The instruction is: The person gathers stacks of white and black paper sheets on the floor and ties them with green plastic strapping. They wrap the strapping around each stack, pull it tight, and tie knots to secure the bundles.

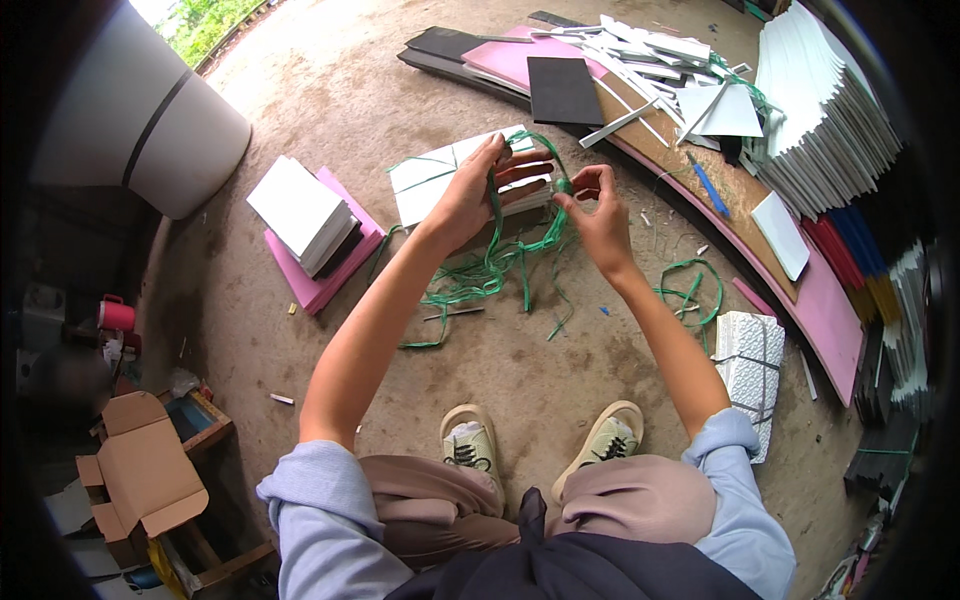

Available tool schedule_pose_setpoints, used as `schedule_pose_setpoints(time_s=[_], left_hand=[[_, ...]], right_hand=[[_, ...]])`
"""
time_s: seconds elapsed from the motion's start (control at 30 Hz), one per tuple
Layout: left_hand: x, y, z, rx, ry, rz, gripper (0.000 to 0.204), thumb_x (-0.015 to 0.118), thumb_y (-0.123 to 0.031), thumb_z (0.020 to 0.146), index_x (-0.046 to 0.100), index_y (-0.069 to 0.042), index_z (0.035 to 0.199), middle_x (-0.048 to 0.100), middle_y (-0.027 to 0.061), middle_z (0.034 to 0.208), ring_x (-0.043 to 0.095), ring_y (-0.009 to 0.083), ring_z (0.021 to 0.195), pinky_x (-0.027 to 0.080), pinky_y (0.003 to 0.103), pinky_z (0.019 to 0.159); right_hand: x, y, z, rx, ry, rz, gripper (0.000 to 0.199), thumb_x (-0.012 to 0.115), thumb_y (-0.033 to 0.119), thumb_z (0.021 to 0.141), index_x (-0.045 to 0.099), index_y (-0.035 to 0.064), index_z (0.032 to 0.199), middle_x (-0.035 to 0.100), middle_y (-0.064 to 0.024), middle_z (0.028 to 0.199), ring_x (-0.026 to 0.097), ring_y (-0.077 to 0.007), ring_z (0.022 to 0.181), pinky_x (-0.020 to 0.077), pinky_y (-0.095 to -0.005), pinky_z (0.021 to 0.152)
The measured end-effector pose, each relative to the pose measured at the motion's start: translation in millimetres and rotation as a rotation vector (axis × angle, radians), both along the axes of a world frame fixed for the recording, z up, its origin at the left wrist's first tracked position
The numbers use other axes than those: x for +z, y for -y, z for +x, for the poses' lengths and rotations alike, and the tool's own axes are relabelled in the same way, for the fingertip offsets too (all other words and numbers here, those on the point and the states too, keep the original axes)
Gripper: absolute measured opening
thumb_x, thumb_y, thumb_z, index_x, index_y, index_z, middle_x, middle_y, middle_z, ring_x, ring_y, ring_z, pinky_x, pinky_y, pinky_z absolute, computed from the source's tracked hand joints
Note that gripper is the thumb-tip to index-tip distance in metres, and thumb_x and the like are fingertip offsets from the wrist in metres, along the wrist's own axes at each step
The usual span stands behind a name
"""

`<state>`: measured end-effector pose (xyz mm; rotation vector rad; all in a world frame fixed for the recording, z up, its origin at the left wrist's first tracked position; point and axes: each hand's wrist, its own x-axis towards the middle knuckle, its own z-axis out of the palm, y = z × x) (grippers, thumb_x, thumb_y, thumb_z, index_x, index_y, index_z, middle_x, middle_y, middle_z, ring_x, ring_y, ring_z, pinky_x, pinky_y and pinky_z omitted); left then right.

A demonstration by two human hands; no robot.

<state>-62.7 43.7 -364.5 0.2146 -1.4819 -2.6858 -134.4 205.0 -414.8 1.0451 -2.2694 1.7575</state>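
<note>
Green plastic twine [487, 277] hangs in a tangle of loops below my hands, its lower strands near the floor. My left hand [468, 200] is open with the fingers stretched to the right, and a loop of the twine passes around it. My right hand [602, 222] has thumb and fingertips closed on the twine beside a small green bunch or knot [563, 187]. Behind my hands lies a stack of white sheets [425, 182] with green twine across it, partly hidden by my left hand.
White sheets [300, 205] sit on pink sheets [318, 288] at the left. Right of me lie a long pink-and-brown board [690, 215] bearing white offcuts [650, 50] and a blue cutter [708, 185], loose green twine [692, 290] and a bound white bundle [748, 375]. A cardboard box [150, 465] stands lower left.
</note>
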Motion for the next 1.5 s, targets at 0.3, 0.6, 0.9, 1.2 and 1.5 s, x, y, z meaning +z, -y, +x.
schedule_pose_setpoints(time_s=[0.3,0.6,0.9,1.2,1.5], left_hand=[[-12,-3,-3,0.212,0.005,0.147,0.019,0.044,-0.022,0.09,0.036,-0.006,0.099,0.053,0.0108,0.09,0.056,0.0245,0.093,0.047,0.039,0.086],[-46,1,4,0.205,0.028,-1.253,0.034,0.049,-0.024,0.088,0.028,-0.006,0.107,0.057,0.015,0.083,0.057,0.0231,0.076,0.045,0.031,0.064],[-87,89,58,0.134,0.163,-1.917,0.037,0.049,-0.039,0.084,0.057,-0.004,0.074,0.059,0.0163,0.068,0.059,0.0329,0.065,0.047,0.042,0.057],[-71,57,23,0.348,0.183,-1.679,0.038,0.05,-0.036,0.085,0.059,0.0,0.078,0.055,0.0157,0.061,0.056,0.0288,0.057,0.043,0.037,0.053],[-53,61,6,0.632,0.341,-0.725,0.023,0.062,-0.034,0.079,0.058,-0.013,0.069,0.035,-0.0098,0.049,0.028,0.0021,0.042,0.02,0.021,0.038]], right_hand=[[2,-8,3,0.15,0.331,-0.067,0.012,0.058,0.003,0.079,0.058,0.0026,0.091,0.064,-0.0061,0.087,0.061,-0.0133,0.078,0.0487,-0.025,0.071],[-6,-35,-34,0.372,1.007,-0.794,0.011,0.039,0.007,0.088,0.048,0.007,0.094,0.058,-0.0055,0.077,0.059,-0.0165,0.073,0.0476,-0.0311,0.076],[-62,-163,-117,-0.102,-0.267,0.778,0.016,0.04,0.009,0.086,0.04,0.0075,0.101,0.057,-0.0228,0.072,0.057,-0.0382,0.072,0.0419,-0.0485,0.055],[-118,-212,-143,0.043,0.578,-0.032,0.014,0.043,0.014,0.087,0.049,0.0056,0.096,0.061,-0.0083,0.084,0.06,-0.0193,0.073,0.0477,-0.0327,0.065],[-101,-243,-144,0.165,1.197,-0.979,0.043,0.037,0.039,0.09,0.047,0.0035,0.112,0.054,-0.0196,0.101,0.052,-0.0334,0.097,0.045,-0.0436,0.086]])
